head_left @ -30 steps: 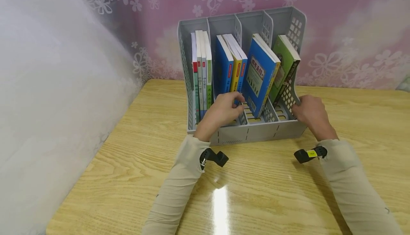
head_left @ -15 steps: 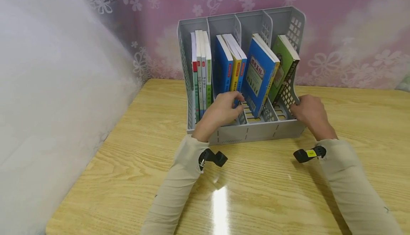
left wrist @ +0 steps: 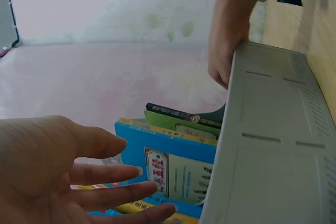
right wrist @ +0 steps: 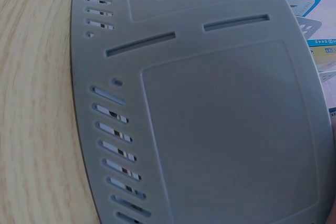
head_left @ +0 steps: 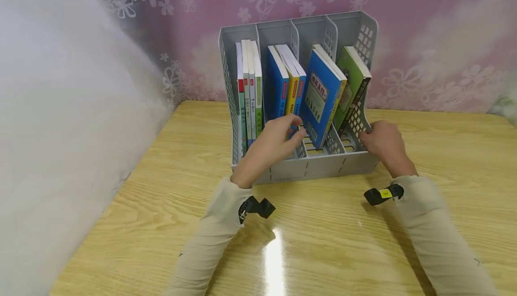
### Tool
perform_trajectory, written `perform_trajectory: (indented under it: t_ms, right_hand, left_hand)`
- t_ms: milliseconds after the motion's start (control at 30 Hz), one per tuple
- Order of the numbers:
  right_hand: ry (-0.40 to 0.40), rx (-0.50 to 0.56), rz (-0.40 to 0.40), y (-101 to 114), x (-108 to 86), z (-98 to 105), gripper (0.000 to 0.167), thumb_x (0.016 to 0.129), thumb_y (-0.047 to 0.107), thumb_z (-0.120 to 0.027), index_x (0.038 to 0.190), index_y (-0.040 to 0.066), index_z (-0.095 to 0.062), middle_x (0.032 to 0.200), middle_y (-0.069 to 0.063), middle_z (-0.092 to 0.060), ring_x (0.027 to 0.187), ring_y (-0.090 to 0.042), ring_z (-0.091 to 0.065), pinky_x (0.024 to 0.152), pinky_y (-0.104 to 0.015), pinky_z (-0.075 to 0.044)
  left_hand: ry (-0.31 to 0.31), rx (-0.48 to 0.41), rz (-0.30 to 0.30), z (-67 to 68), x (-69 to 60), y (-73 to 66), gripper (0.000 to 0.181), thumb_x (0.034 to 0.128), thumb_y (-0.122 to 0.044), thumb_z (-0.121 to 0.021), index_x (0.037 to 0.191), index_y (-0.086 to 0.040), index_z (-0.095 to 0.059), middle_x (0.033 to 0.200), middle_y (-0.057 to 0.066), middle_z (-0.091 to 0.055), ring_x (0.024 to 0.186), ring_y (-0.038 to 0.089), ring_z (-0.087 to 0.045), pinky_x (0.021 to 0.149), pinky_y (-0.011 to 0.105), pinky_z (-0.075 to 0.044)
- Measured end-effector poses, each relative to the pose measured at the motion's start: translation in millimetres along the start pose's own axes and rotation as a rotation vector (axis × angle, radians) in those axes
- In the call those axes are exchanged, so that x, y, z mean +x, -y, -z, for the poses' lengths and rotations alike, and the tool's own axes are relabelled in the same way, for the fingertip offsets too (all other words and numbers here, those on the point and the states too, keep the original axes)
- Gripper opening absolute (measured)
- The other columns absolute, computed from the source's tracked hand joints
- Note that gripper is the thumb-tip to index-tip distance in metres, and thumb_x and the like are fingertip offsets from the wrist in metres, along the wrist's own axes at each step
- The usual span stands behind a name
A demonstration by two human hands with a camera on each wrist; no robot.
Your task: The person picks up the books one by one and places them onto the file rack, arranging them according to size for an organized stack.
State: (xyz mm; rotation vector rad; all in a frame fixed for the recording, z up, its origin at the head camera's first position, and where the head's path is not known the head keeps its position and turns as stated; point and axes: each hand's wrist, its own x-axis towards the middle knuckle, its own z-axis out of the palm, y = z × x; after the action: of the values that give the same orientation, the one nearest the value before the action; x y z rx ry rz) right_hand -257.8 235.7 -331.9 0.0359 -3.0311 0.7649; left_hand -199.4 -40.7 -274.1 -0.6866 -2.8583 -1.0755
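Note:
A grey plastic book rack [head_left: 323, 167] with several compartments stands on the table, slim books in each. My left hand [head_left: 274, 140] hovers at the front of the second compartment from the left, near blue and yellow books [head_left: 286, 90]. In the left wrist view, its fingers [left wrist: 113, 195] stretch out, holding nothing, before a blue book [left wrist: 184, 161]. At the rack's right end, my right hand [head_left: 384, 141] grips the side wall's lower front edge; its fingertips are mostly hidden. A leaning blue book [head_left: 321, 96] and a green book [head_left: 352, 80] fill the right compartments.
White-spined books [head_left: 249, 94] stand in the leftmost compartment. The wooden table [head_left: 323, 224] extends in front of the rack and to both sides. Behind it hangs a pink flowered curtain [head_left: 420, 54], and pale cloth [head_left: 81, 130] covers the left side.
The head view has shifted a little, so the rack and hands sit slightly further left. My left forearm has drawn slightly back; the right hand keeps its hold on the rack.

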Motion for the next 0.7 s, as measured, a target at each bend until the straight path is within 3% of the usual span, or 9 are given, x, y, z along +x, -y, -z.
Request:
perform_trajectory:
  t_ms: [167,267,433,567,700]
  right_hand:
    - [0.014,-0.019,-0.017,1,0.9,2,0.037,0.093,0.022,-0.046,0.096,-0.012,-0.06,0.071,-0.02,-0.059,0.055,-0.028,-0.05,0.044,-0.037,-0.039]
    - [0.052,-0.036,-0.015,2,1.2,4,0.037,0.095,0.024,-0.045,0.092,-0.01,-0.059,0.066,-0.016,-0.055,0.054,-0.027,-0.049,0.045,-0.036,-0.039]
    - [0.147,-0.041,0.019,-1,1.7,14,0.04,0.099,0.028,-0.043,0.089,-0.008,-0.058,0.071,-0.018,-0.057,0.06,-0.03,-0.054,0.05,-0.039,-0.041]
    - [0.234,-0.07,0.052,-6,1.7,25,0.055,0.102,0.036,-0.037,0.113,-0.015,-0.055,0.103,-0.034,-0.057,0.088,-0.047,-0.057,0.069,-0.052,-0.047]
    - [0.24,-0.129,0.037,-13,-3.1,43,0.083,0.101,0.054,-0.016,0.137,-0.02,-0.032,0.132,-0.043,-0.036,0.112,-0.059,-0.042,0.085,-0.065,-0.039]
  left_hand:
    - [-0.07,0.081,-0.023,14.3,-18.2,8.8,0.025,0.1012,-0.023,-0.051,0.116,-0.007,-0.062,0.105,0.007,-0.065,0.083,0.017,-0.059,0.074,0.031,-0.049]
    - [-0.138,0.104,-0.024,24.0,-28.8,18.2,0.023,0.1012,-0.021,-0.051,0.11,-0.005,-0.065,0.102,0.004,-0.067,0.085,0.014,-0.06,0.077,0.03,-0.051]
    - [-0.24,0.152,-0.025,37.9,-39.5,35.0,0.026,0.1012,-0.019,-0.051,0.082,-0.005,-0.061,0.066,0.003,-0.055,0.058,0.016,-0.049,0.056,0.028,-0.042]
    - [-0.323,0.195,-0.038,52.9,-42.6,45.4,0.033,0.1011,-0.021,-0.05,0.071,-0.007,-0.052,0.057,0.001,-0.042,0.051,0.017,-0.038,0.05,0.029,-0.031]
    - [-0.391,0.23,-0.024,71.3,-45.7,57.8,0.034,0.1019,-0.023,-0.049,0.076,-0.004,-0.058,0.063,0.007,-0.052,0.057,0.022,-0.048,0.056,0.033,-0.04]
